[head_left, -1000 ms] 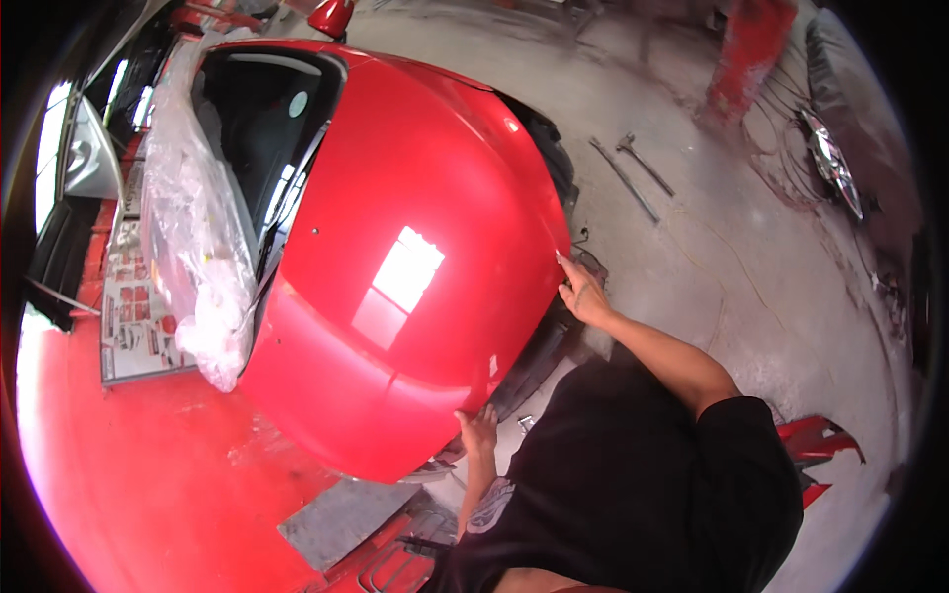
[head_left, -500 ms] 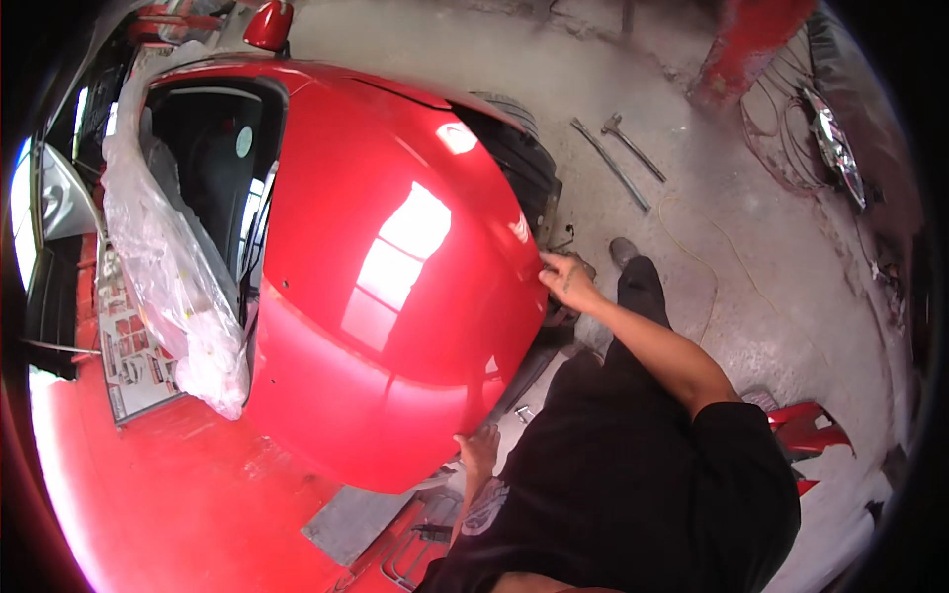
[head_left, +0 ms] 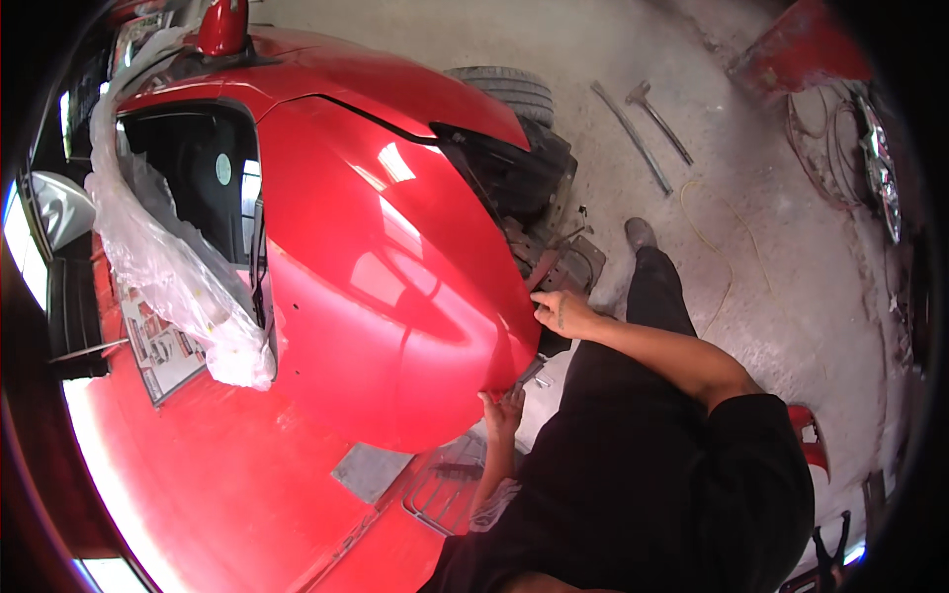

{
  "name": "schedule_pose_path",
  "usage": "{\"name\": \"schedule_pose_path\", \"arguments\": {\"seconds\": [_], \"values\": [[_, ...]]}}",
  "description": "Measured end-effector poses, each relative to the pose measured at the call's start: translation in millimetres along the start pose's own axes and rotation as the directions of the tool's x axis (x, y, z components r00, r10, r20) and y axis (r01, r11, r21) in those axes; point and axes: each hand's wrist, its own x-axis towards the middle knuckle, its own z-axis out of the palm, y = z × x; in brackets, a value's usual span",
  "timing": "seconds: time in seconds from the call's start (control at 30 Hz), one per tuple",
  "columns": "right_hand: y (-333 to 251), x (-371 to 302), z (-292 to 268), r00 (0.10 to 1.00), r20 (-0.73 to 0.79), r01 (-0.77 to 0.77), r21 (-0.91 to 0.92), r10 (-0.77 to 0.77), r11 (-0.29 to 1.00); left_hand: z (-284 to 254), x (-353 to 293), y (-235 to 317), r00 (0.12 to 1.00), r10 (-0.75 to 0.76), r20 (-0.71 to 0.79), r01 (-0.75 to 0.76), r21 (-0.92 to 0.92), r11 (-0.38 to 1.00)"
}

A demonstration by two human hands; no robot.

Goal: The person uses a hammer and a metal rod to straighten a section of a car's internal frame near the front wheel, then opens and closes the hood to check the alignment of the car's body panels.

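The red car hood [head_left: 356,287] spreads out in front of me, glossy with bright window reflections. My left hand [head_left: 502,410] is closed on its front edge at the near corner, thumb on top and fingers partly hidden beneath. Farther along the same edge, my right hand [head_left: 563,314] is also closed on the hood, its fingertips at the rim. Beside the right hand, bare metal and dark front-end parts [head_left: 563,262] are exposed. A dark gap runs between the hood and the red fender [head_left: 395,84].
Crumpled clear plastic sheeting [head_left: 183,267] lies along the windshield [head_left: 213,168]. A hammer [head_left: 660,124] and a metal bar [head_left: 633,138] rest on the concrete floor near a thin yellow cord [head_left: 727,227]. A front tire [head_left: 509,91] shows past the fender. Behind me lies a red panel [head_left: 809,435].
The hood now looks smaller and lower, with more of the front-end parts and fender gap showing. Both hands have moved with its edge, still holding it. The view has shifted too.
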Motion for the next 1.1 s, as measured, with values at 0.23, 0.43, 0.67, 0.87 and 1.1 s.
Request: {"name": "schedule_pose_path", "arguments": {"seconds": [0.23,0.43,0.67,0.87,1.1], "values": [[3.9,-4.7,-4.4,0.992,0.126,-0.025,0.004,0.024,1.0,34.9,-17.2,-10.4,0.997,0.073,0.032,-0.074,0.043,0.996],[4.7,-3.1,-4.8,0.988,0.151,-0.008,-0.006,0.008,1.0,34.6,-14.4,-8.4,0.997,0.066,0.039,-0.066,0.009,0.998],[7.9,-1.2,-2.8,0.983,0.181,0.014,-0.013,-0.011,1.0,13.0,0.9,-8.1,0.999,-0.001,0.049,0.008,-0.144,0.99],[2.2,-2.3,-10.6,0.983,0.182,0.035,0.014,-0.037,0.999,-10.3,18.1,-4.7,0.73,-0.127,0.671,0.449,-0.331,0.83],[5.0,0.1,-5.9,0.979,0.189,0.071,0.019,-0.074,0.997,-10.1,10.7,7.0,0.939,-0.036,0.342,-0.025,0.171,0.985]]}}
